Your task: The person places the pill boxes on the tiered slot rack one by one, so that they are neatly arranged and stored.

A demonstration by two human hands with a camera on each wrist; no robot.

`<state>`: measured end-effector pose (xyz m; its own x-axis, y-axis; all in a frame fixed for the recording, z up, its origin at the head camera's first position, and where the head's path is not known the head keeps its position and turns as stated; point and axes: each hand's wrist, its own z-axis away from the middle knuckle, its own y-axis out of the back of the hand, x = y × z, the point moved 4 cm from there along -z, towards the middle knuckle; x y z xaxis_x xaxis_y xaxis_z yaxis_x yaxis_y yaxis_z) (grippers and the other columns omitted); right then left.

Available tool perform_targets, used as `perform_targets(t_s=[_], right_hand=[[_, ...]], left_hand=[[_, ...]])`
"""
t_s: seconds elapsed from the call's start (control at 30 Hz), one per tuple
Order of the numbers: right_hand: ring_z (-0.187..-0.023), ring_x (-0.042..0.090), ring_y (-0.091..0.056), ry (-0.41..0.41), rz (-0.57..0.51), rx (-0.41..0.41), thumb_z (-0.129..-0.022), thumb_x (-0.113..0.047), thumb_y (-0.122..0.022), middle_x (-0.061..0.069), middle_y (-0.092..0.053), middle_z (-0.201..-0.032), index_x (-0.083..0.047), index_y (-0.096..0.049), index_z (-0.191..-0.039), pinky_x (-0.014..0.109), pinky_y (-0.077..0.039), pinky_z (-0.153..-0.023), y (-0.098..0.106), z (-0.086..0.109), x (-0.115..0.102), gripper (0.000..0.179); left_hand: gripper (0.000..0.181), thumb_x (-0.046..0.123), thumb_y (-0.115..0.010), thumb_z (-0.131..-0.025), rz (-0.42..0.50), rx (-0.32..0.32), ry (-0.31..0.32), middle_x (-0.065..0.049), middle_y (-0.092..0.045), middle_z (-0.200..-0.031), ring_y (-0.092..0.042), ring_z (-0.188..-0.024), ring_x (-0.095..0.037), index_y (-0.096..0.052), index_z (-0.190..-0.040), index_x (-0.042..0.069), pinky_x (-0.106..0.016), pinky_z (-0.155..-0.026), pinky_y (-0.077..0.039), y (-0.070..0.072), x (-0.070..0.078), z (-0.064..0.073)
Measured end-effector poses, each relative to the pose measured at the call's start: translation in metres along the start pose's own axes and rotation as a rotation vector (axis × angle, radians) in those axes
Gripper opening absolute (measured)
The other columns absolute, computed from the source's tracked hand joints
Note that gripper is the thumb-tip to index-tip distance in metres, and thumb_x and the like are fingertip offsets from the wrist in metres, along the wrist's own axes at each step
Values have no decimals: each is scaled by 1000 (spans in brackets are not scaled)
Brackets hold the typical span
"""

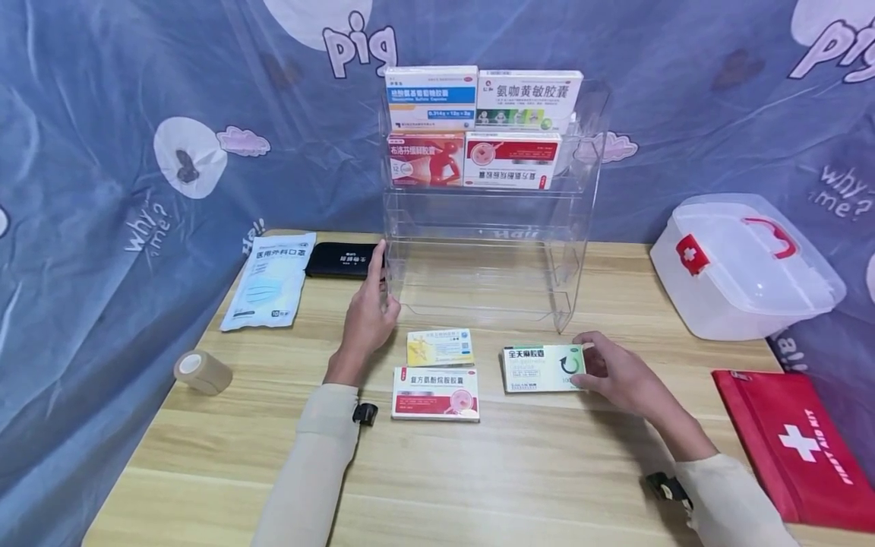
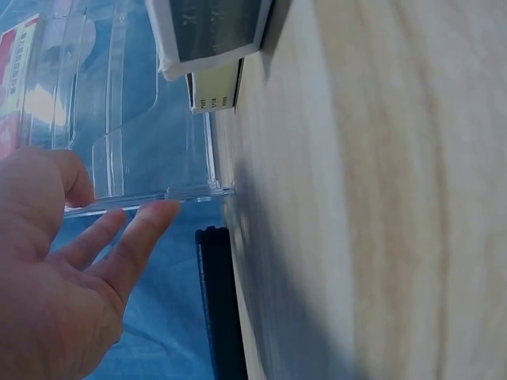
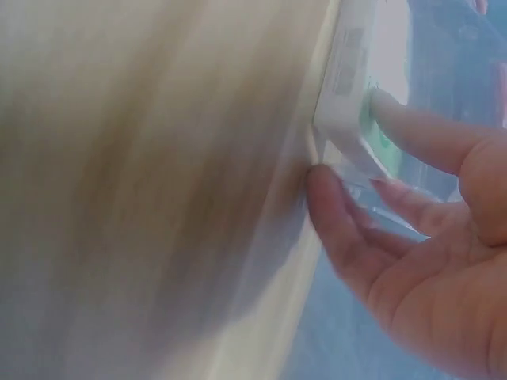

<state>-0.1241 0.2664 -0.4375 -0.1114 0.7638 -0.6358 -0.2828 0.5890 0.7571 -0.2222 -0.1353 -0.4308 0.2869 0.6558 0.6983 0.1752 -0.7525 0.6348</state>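
Observation:
My left hand (image 1: 367,320) grips the left side panel of a clear acrylic display rack (image 1: 478,292), thumb on one face and fingers on the other. In the left wrist view the panel's edge (image 2: 150,198) runs between them. Toward the right, my right hand (image 1: 620,374) pinches the right end of a white and green medicine box (image 1: 536,368), thumb on its printed face. The box lies low over the table in front of the rack. Between the hands are a yellow and white medicine box (image 1: 440,348) and, nearer, a red and white medicine box (image 1: 435,394).
Medicine boxes fill two upper rack tiers, including a blue and white one (image 1: 432,99). On the left are a mask packet (image 1: 270,281), a black case (image 1: 342,260) and a tan bandage roll (image 1: 205,372). A white first-aid box (image 1: 745,273) and red pouch (image 1: 796,444) lie right.

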Motion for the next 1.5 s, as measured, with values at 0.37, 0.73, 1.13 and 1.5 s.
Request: perform_targets(t_s=[0.37, 0.73, 1.13, 1.5], right_hand=[[-109, 43, -76, 75, -42, 126, -96, -2, -76, 29, -76, -120, -4, -53, -142, 51, -64, -89, 3, -2, -21, 52], [-104, 52, -76, 197, 2, 437, -94, 2, -77, 36, -73, -121, 1, -53, -146, 49, -62, -86, 77, -46, -87, 57], [-109, 44, -78, 307, 68, 724, -97, 6, -71, 30, -75, -126, -1, -55, -141, 52, -63, -95, 105, -110, -138, 47], [-112, 45, -76, 264, 106, 714, -98, 5, -69, 29, -74, -127, -2, -55, -143, 58, -60, -100, 80, -140, -138, 47]], left_hand=[[106, -8, -61, -94, 12, -9, 10, -23, -63, -151, -71, -126, -42, -9, -174, 37, -57, -91, -62, -1, 1, -1], [107, -8, -60, -95, 9, -8, 33, -20, -63, -153, -70, -126, -40, -7, -174, 40, -54, -85, -61, -1, -3, 0], [107, -6, -61, -95, -1, -7, 32, -19, -60, -156, -69, -128, -41, -7, -173, 43, -57, -90, -61, -2, -4, 0], [109, -7, -62, -95, -21, -18, 27, -20, -59, -156, -69, -128, -39, -4, -173, 43, -56, -94, -61, -2, -3, -3]])
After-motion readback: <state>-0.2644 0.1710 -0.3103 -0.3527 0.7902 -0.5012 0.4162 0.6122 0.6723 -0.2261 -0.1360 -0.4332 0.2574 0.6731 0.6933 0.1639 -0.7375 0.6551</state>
